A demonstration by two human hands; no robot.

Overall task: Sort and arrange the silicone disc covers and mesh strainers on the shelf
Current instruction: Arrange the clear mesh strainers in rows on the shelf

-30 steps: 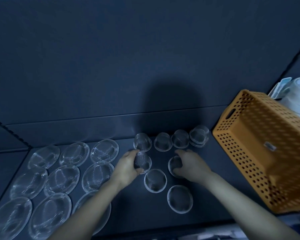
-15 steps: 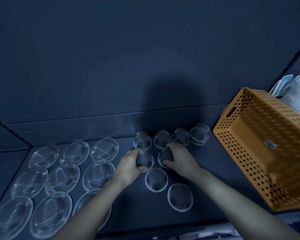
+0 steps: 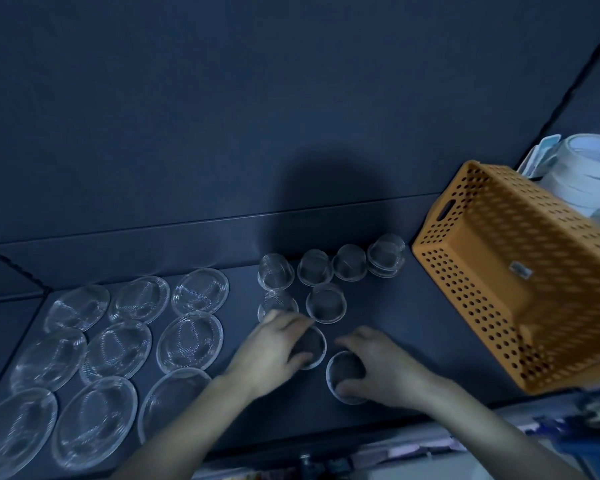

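Lower centre of the shelf (image 3: pixel 413 327): one small mesh strainer (image 3: pixel 315 342) is gripped by the left hand (image 3: pixel 274 348), fingers (image 3: pixel 291 325) curled, a second strainer (image 3: pixel 343 370) likewise by the right hand (image 3: pixel 383 370); judged light, mesh easily dented, so the stiffer rim is to be pinched, not the dome.

Glossy, clear disc covers (image 3: pixel 122 346) with fine mesh texture; matt dark shelf (image 3: pixel 413 327); perforated orange plastic basket (image 3: pixel 520 271), smooth-finished.

At right we see an orange perforated plastic basket (image 3: pixel 520 271), its open side turned toward us, with a stack of white round tubs (image 3: pixel 589 168) just behind.
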